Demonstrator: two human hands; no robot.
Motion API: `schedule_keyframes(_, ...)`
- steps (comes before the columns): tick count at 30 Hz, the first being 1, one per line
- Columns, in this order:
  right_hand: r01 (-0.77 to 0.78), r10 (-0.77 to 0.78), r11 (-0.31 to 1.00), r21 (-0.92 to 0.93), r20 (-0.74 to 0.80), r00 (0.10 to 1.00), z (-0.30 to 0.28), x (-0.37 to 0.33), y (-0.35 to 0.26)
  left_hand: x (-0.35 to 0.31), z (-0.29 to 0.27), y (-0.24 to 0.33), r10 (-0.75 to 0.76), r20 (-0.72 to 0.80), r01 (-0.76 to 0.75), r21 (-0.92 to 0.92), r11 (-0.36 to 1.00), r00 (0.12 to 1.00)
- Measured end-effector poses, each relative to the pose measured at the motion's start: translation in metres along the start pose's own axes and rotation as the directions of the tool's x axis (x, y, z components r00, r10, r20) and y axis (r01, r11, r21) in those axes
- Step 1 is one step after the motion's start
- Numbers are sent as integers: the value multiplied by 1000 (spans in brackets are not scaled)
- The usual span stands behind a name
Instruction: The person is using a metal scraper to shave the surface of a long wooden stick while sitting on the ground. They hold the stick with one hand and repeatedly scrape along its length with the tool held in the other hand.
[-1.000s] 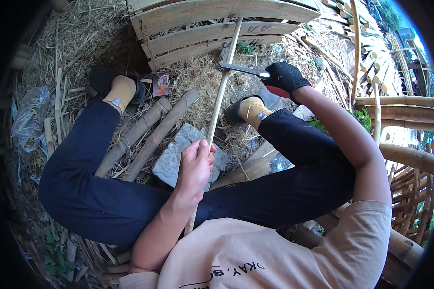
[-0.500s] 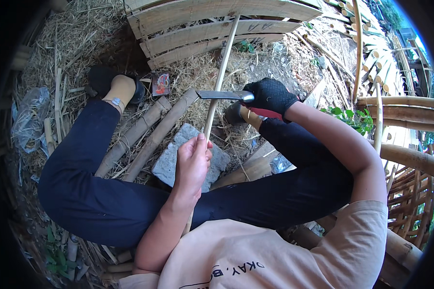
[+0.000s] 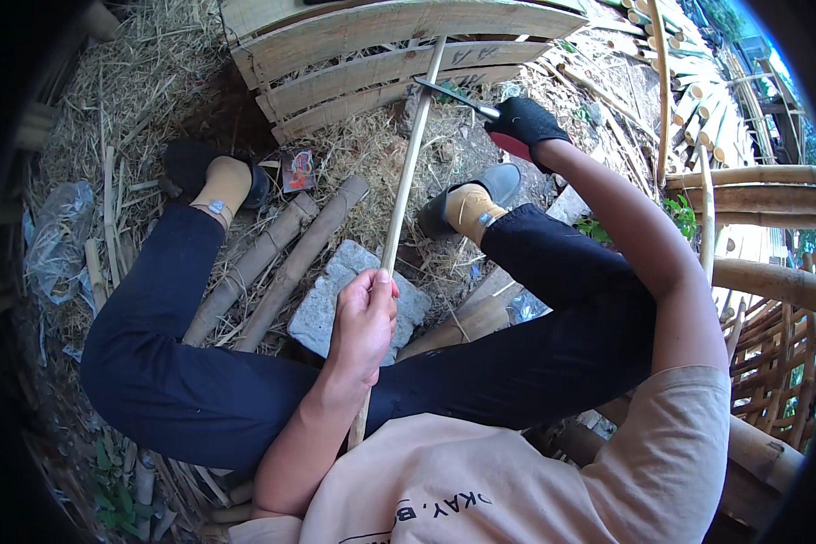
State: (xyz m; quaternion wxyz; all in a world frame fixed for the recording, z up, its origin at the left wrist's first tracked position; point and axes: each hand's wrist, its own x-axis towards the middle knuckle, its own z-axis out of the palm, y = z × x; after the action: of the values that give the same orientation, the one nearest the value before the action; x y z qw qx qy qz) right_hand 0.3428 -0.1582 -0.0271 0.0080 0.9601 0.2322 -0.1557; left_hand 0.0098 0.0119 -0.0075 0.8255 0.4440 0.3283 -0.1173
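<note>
The slatted crate [image 3: 408,27] is the biggest thing before me, standing on straw-strewn ground ahead of the person, whose dark trousers [image 3: 199,372] spread wide on either side of the work. Off to the right lies a heap of cut poles [image 3: 698,109], and between the feet, nearer the left one, two brown lengths of bamboo [image 3: 304,258] lie side by side. A grey block [image 3: 322,295] sits between the legs, partly hidden by the left forearm and hand. The pale stick [image 3: 408,172] slants up from the lap, past the block, its far end in front of the crate's slats; whether it touches them I can't tell. The bare left hand [image 3: 364,313] is curled round the stick's lower part, thumb lying along the top. The gloved right hand [image 3: 523,131] is closed about the handle of a knife [image 3: 453,94], though the separate fingers are hard to make out. Half a second ago the blade crossed the stick about midway; now it crosses much higher, close to the crate, while the left hand's grip is little changed. I judge the blade is being worked along the stick in strokes; whether it bites here, I can't see. Smallest, a red packet [image 3: 298,170] lies near the left shoe [image 3: 258,186].
</note>
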Motion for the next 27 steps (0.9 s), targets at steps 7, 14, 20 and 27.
schedule_keyframes(7, 43, -64, 972, 233, 81, 995, 0, -47, -10, 8, 1, 4, -5, -66, 5, 0, 1000, 998)
schedule_keyframes(14, 357, -382, 922, 148, 219, 898, 9, -84, -79, 6, -1, 1, -55, -61, 51, -65, 997, 997)
schedule_keyframes(20, 350, -318, 936, -36, 336, 886, 3, -74, -82, 12, 2, -18, 61, -152, -43, 118, 992, 986)
schedule_keyframes(27, 417, -388, 902, -112, 217, 896, 9, -66, -80, 10, -2, -15, 75, -137, -64, 82, 995, 988)
